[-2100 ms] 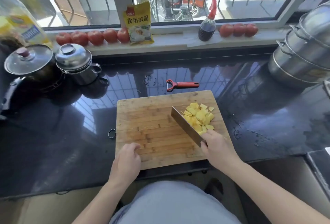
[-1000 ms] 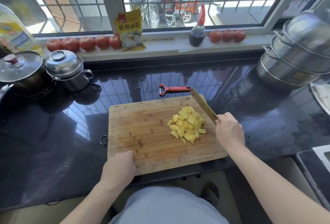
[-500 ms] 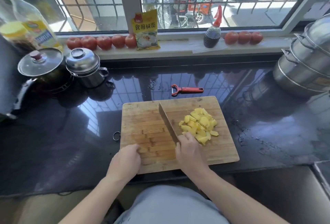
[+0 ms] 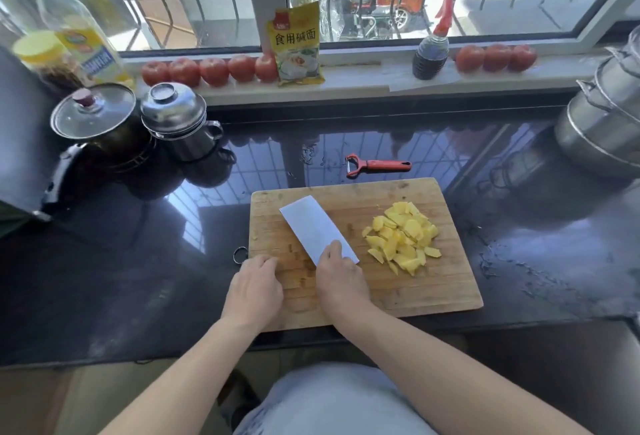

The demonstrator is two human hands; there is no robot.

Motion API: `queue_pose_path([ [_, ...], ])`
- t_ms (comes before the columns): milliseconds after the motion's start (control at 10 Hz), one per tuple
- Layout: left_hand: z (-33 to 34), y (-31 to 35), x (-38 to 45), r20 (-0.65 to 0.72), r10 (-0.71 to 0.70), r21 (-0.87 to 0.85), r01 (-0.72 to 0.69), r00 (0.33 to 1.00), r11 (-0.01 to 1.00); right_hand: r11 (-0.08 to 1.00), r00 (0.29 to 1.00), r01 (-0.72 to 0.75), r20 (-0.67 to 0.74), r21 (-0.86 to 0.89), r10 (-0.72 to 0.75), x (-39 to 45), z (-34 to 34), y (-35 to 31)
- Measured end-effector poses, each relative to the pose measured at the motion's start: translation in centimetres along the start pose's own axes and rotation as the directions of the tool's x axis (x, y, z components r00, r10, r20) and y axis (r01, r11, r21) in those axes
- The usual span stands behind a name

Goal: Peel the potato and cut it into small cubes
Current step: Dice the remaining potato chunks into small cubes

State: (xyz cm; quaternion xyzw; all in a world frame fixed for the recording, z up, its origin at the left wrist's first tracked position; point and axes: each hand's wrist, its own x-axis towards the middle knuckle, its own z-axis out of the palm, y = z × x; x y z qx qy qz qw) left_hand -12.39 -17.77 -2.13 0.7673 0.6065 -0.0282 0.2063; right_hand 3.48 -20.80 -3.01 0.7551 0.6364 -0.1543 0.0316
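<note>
A pile of yellow potato pieces [image 4: 401, 237] lies on the right half of the wooden cutting board [image 4: 446, 289]. A cleaver [image 4: 313, 226] lies flat on the board's left half, its broad blade glaring white. My right hand [image 4: 341, 278] grips the cleaver's handle end, one finger lying on the blade. My left hand [image 4: 256, 287] rests on the board's left front edge with fingers loosely curled, holding nothing. A red peeler [image 4: 377, 166] lies on the black counter just behind the board.
Two lidded pots [image 4: 135, 122] stand at the back left, stacked steel steamers [image 4: 606, 122] at the right. Tomatoes [image 4: 211, 70], a yellow packet [image 4: 298, 43], a sauce bottle [image 4: 431, 50] and an oil bottle [image 4: 83, 39] line the windowsill. The wet counter [image 4: 536, 261] is glossy black.
My right hand swung the cleaver from the board's right side over to the left of the potato pile and laid the blade flat. The left hand stayed on the board's edge.
</note>
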Motion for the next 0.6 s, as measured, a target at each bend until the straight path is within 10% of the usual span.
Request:
queue_pose_path([
  [600, -1.2, 1.6, 0.0, 0.129, 0.077, 0.317, -0.115, 0.989, 0.941, 0.889, 0.982, -0.171, 0.142, 0.425, 0.121, -0.3, -6.8, 7.9],
])
